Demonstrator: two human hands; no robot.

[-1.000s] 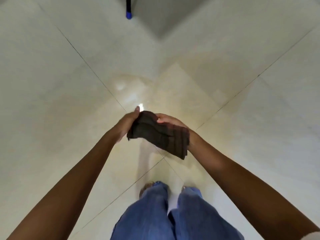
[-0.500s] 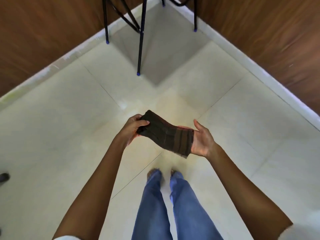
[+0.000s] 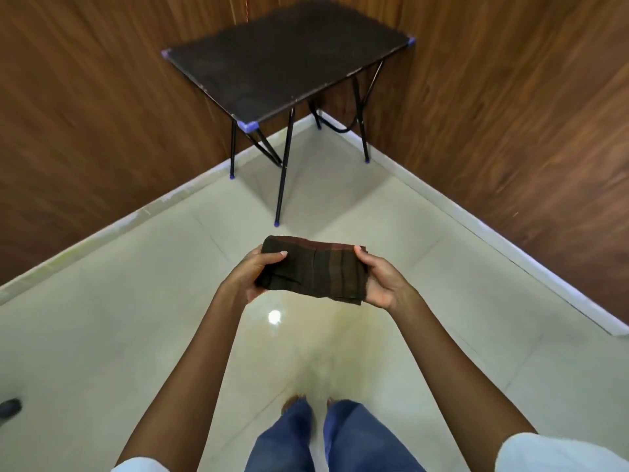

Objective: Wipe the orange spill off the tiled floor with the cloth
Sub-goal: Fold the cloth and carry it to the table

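Head view: two hands hold one folded dark brown cloth [image 3: 313, 272] in the air above the floor, stretched level between them. The left hand [image 3: 250, 277] pinches the left end, thumb on top and fingers underneath. The right hand [image 3: 383, 284] grips the right end, palm turned up, with the thumb hooked over the far edge. The fingers under the cloth are hidden.

Below the cloth and on its near side, the orange spill [image 3: 343, 338] lies as a faint yellowish film on the tiled floor [image 3: 102, 335] and reaches toward the feet. Its edges fade and are hard to trace. One glare spot [image 3: 275, 316] sits at its left side. Pale tiles spread wide to the left and right of the spill.

Two wood-panel walls [image 3: 510, 114] meet at the far corner, with white skirting [image 3: 493, 240] along their foot. One dark desk [image 3: 289, 59] stands in that corner, well apart from the spill; its nearest leg ends just beyond the cloth. Three blue corner caps and three blue leg tips show.

Two jeans legs [image 3: 289, 441] are cut off by the near edge, and their hems cover most of the feet. Two white sleeves [image 3: 558, 454] are cropped at the bottom. One dark object [image 3: 9, 407] on the left edge is cut off, and what it is cannot be told.
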